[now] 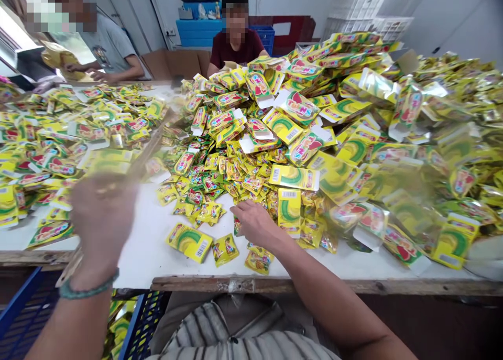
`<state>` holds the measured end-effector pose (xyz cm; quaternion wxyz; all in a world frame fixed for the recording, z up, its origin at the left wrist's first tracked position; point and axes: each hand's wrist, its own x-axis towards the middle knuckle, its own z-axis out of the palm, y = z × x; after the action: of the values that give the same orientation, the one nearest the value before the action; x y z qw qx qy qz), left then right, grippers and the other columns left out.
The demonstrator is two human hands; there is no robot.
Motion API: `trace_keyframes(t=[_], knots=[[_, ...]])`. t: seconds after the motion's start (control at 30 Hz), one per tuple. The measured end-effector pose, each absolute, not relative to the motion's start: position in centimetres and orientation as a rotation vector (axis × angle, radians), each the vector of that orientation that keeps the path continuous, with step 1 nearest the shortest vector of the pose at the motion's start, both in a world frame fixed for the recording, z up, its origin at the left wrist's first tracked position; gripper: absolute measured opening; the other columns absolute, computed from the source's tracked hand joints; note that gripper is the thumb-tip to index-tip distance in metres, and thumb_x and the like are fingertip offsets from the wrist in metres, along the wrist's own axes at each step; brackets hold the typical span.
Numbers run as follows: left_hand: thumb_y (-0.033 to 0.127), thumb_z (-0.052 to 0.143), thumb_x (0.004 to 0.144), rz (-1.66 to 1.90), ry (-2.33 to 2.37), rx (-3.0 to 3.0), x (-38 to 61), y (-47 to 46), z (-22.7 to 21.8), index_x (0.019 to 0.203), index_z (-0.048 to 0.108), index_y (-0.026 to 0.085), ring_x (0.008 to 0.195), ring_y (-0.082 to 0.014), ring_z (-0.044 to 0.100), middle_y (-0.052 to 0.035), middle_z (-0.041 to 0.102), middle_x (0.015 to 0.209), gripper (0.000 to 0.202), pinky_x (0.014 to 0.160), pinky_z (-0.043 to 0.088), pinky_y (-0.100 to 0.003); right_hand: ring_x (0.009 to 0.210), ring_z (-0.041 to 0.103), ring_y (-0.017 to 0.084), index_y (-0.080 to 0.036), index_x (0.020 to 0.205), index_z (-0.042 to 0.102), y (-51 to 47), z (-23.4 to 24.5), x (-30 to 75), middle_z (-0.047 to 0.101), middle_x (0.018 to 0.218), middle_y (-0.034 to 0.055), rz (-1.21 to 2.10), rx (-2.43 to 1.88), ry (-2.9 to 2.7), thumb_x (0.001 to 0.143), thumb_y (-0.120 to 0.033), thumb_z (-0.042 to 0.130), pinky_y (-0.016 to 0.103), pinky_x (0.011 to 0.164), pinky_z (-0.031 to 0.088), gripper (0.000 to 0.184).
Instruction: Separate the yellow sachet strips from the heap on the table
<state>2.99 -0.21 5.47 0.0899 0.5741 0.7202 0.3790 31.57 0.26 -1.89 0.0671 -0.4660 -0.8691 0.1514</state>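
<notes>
Head: blurred left hand (102,218), loosely curled right hand (254,222) at sachet (237,226).

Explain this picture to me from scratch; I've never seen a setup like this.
There is no machine here, only a person's two bare hands, seen by one camera worn on that person's head, looking forward and down. The left hand, above a green braided bracelet, is blurred, so what it holds is unclear. The right hand is low over the white tabletop, beside small shiny yellow packets; I can't tell whether it grips one. Yellow-and-green cardboard boxes are heaped around them. Beyond are two other people, one in a dark red shirt, one in a pale shirt.
</notes>
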Motion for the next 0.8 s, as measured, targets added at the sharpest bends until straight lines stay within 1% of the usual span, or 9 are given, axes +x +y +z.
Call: trace_keyframes(t=[0.1, 0.13, 0.23, 0.33, 0.4, 0.47, 0.57, 0.67, 0.8], knots=[[0.046, 0.059, 0.080, 0.824, 1.965, 1.990, 8.1, -1.9, 2.6, 0.094, 0.066, 0.020, 0.087, -0.0262, 0.065, -0.0072, 0.070, 0.096, 0.031, 0.078, 0.050, -0.042, 0.099, 0.058, 0.027, -0.012, 0.097, 0.067, 0.5, -2.1, 31.4, 0.068, 0.095, 0.0128, 0.489, -1.434, -2.648, 0.074, -0.024, 0.081, 0.031, 0.080, 0.041, 0.029], [0.045, 0.058, 0.080, 0.661, 1.846, 2.069, 9.7, -2.4, 1.6, 0.089, 0.067, 0.020, 0.086, -0.0259, 0.064, -0.0073, 0.070, 0.092, 0.028, 0.079, 0.050, -0.041, 0.097, 0.059, 0.026, -0.013, 0.095, 0.067, 0.7, -2.1, 31.6, 0.068, 0.094, 0.0118, 0.549, -1.429, -2.615, 0.074, -0.025, 0.081, 0.030, 0.080, 0.040, 0.027], [0.042, 0.063, 0.079, 0.219, 1.668, 2.241, 13.3, -3.3, -0.7, 0.090, 0.067, 0.018, 0.098, -0.0313, 0.060, -0.0121, 0.069, 0.099, 0.026, 0.086, 0.046, -0.044, 0.092, 0.060, 0.020, -0.016, 0.097, 0.066, 1.3, -1.9, 32.3, 0.068, 0.097, 0.0076, 0.715, -1.444, -2.378, 0.080, -0.025, 0.075, 0.027, 0.075, 0.039, 0.021], [0.035, 0.070, 0.074, -0.013, 1.628, 2.286, 14.4, -3.5, -1.2, 0.083, 0.064, 0.017, 0.100, -0.0351, 0.057, -0.0144, 0.067, 0.100, 0.021, 0.082, 0.043, -0.045, 0.078, 0.057, 0.015, -0.018, 0.100, 0.064, 1.5, -1.5, 32.7, 0.067, 0.089, 0.0026, 0.808, -1.482, -2.140, 0.085, -0.022, 0.068, 0.024, 0.068, 0.035, 0.016], [0.029, 0.068, 0.074, 0.046, 1.637, 2.210, 14.4, -3.2, -1.2, 0.079, 0.058, 0.018, 0.092, -0.0315, 0.058, -0.0111, 0.065, 0.090, 0.015, 0.077, 0.042, -0.041, 0.070, 0.052, 0.013, -0.019, 0.098, 0.064, 1.4, -1.2, 32.7, 0.064, 0.080, -0.0009, 0.863, -1.438, -2.064, 0.084, -0.021, 0.068, 0.023, 0.065, 0.033, 0.014], [0.029, 0.062, 0.077, 0.257, 1.658, 2.029, 14.0, -2.6, -1.6, 0.078, 0.053, 0.021, 0.077, -0.0253, 0.058, -0.0047, 0.061, 0.076, 0.013, 0.070, 0.041, -0.036, 0.066, 0.049, 0.012, -0.019, 0.092, 0.065, 1.3, -0.9, 32.6, 0.061, 0.073, -0.0031, 0.901, -1.388, -1.992, 0.081, -0.021, 0.070, 0.023, 0.064, 0.032, 0.012], [0.041, 0.061, 0.078, 0.643, 1.585, 1.595, 13.5, -1.2, -2.6, 0.078, 0.048, 0.023, 0.058, -0.0185, 0.052, 0.0028, 0.054, 0.063, 0.022, 0.059, 0.040, -0.030, 0.064, 0.047, 0.011, -0.019, 0.082, 0.066, 1.4, -0.8, 32.7, 0.059, 0.068, -0.0038, 0.953, -1.354, -1.818, 0.080, -0.026, 0.070, 0.023, 0.063, 0.031, 0.009], [0.049, 0.072, 0.065, 0.897, 1.503, 1.270, 13.7, 0.0, -3.2, 0.076, 0.051, 0.021, 0.051, -0.0144, 0.049, 0.0051, 0.052, 0.059, 0.036, 0.053, 0.038, -0.026, 0.062, 0.045, 0.011, -0.019, 0.082, 0.065, 1.6, -1.4, 32.5, 0.057, 0.069, -0.0038, 1.040, -1.291, -1.661, 0.078, -0.033, 0.070, 0.023, 0.060, 0.031, 0.016], [0.044, 0.080, 0.057, 1.072, 1.371, 1.070, 14.6, 0.5, -2.7, 0.076, 0.060, 0.018, 0.051, -0.0097, 0.045, 0.0052, 0.056, 0.060, 0.038, 0.051, 0.035, -0.022, 0.062, 0.043, 0.011, -0.021, 0.093, 0.060, 1.5, -2.4, 31.8, 0.059, 0.078, -0.0039, 1.134, -1.213, -1.637, 0.073, -0.033, 0.072, 0.022, 0.057, 0.031, 0.027]])
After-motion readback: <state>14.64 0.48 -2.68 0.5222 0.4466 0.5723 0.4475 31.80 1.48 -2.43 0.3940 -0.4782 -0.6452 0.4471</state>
